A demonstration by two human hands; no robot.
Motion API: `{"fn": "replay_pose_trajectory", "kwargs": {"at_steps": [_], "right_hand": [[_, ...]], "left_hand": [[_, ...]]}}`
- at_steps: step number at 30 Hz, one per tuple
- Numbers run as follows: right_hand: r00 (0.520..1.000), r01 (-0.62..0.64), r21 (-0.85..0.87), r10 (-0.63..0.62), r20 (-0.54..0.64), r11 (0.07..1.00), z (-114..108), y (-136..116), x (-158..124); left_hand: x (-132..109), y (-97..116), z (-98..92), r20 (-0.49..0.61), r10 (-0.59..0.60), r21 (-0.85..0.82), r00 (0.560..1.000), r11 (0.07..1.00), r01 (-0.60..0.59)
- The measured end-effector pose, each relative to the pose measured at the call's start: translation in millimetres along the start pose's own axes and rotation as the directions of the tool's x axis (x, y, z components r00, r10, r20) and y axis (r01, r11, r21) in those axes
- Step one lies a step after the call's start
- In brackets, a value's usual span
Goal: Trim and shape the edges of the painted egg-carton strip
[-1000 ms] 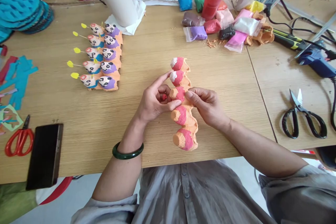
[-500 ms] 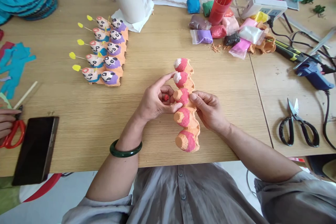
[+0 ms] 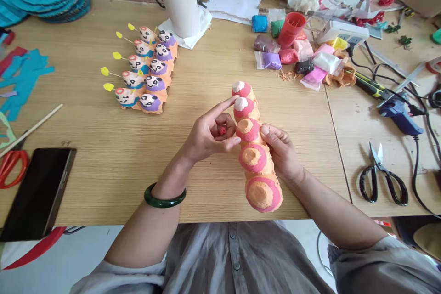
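Carton strip (image 3: 253, 158): between left hand (image 3: 207, 135) and right hand (image 3: 280, 148) | figure block (image 3: 144, 73): left, behind | phone (image 3: 37, 193): far left | scissors (image 3: 379, 164): right

The top of the flask (image 3: 181, 4) is cropped. Nearer than it, the left hand (image 3: 205, 134) partly hides a red lump (image 3: 222, 130); the carton strip (image 3: 253, 158) hides some fingers of the right hand (image 3: 282, 151).

A loose-sleeved, buttoned grey shirt (image 3: 206, 257) is worn with a dark green bangle (image 3: 165, 202).
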State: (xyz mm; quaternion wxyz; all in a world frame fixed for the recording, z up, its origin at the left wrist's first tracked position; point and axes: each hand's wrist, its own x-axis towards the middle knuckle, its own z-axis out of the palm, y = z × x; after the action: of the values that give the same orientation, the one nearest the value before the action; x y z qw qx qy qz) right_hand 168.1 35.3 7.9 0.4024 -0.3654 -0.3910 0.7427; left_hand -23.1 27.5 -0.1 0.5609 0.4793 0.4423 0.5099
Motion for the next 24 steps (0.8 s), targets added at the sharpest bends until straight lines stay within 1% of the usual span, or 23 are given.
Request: {"fn": "replay_pose_trajectory", "kwargs": {"at_steps": [5, 9, 13, 19, 21, 24], "right_hand": [[1.0, 0.004, 0.042, -0.005, 0.011, 0.999, -0.9, 0.6, -0.1], [1.0, 0.028, 0.015, -0.028, 0.011, 1.0, -4.2, 4.5, 1.7], [0.998, 0.05, -0.001, -0.05, 0.023, 0.999, -3.1, 3.3, 3.0], [0.998, 0.069, -0.049, -0.069, -0.011, 0.996, -3.9, 3.8, 4.2], [0.994, 0.107, -0.098, -0.109, -0.018, 0.989, -7.6, 7.2, 4.9], [0.983, 0.185, -0.194, -0.184, 0.021, 0.963, -13.3, 12.5, 5.6]], "left_hand": [[-1.9, -1.7, 2.3, -0.009, 0.032, -0.035, 0.999, 0.999, -0.033], [-2.3, -1.4, 2.6, -0.004, 0.016, 0.01, 1.0, 1.0, -0.016], [-1.0, -2.5, 2.0, 0.005, 0.006, 0.04, 1.0, 0.999, -0.007], [-0.4, -5.7, 1.7, 0.02, 0.032, 0.033, 0.999, 0.999, -0.033], [-0.9, -5.0, 2.1, 0.031, 0.013, 0.007, 0.999, 1.0, -0.014], [-1.4, -2.9, 2.6, 0.062, -0.068, -0.032, 0.996, 0.997, 0.07]]}}
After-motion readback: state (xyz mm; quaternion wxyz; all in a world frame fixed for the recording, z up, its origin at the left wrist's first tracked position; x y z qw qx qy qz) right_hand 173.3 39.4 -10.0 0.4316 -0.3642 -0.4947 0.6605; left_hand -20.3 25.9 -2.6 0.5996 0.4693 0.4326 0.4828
